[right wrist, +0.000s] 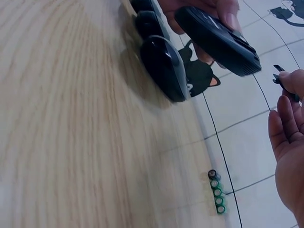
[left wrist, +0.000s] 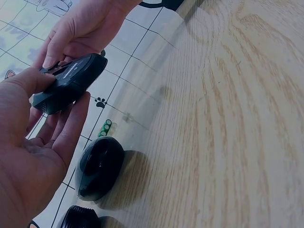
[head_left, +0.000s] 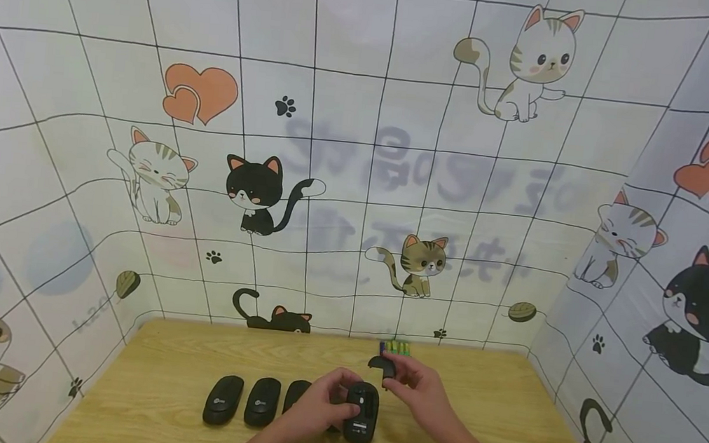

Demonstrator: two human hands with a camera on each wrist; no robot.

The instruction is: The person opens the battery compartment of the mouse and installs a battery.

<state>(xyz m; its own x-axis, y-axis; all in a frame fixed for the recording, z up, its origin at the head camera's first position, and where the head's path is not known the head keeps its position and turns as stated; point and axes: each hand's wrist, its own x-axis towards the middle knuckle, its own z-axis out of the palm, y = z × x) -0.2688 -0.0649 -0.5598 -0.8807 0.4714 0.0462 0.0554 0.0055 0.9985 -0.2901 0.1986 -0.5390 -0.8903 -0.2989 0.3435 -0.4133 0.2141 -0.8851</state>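
Observation:
In the head view my left hand [head_left: 321,405] grips a black computer mouse [head_left: 362,423] off the table, its underside with a label and open battery slot turned toward me. Just right of it, my right hand [head_left: 421,389] pinches a curved black battery cover [head_left: 389,369], apart from the mouse. The left wrist view shows the held mouse [left wrist: 71,83] between thumb and fingers. From the right wrist the cover [right wrist: 288,90] appears at my fingertips, partly hidden. Whether a battery sits in the slot is too small to tell.
More black mice stand in a row on the wooden table [head_left: 150,386]: one at left [head_left: 223,400], another [head_left: 262,402] beside it, and a third [head_left: 296,392] partly behind my left hand. Several green batteries [head_left: 398,348] and a dark one line the back edge, before a cat-print curtain [head_left: 336,283].

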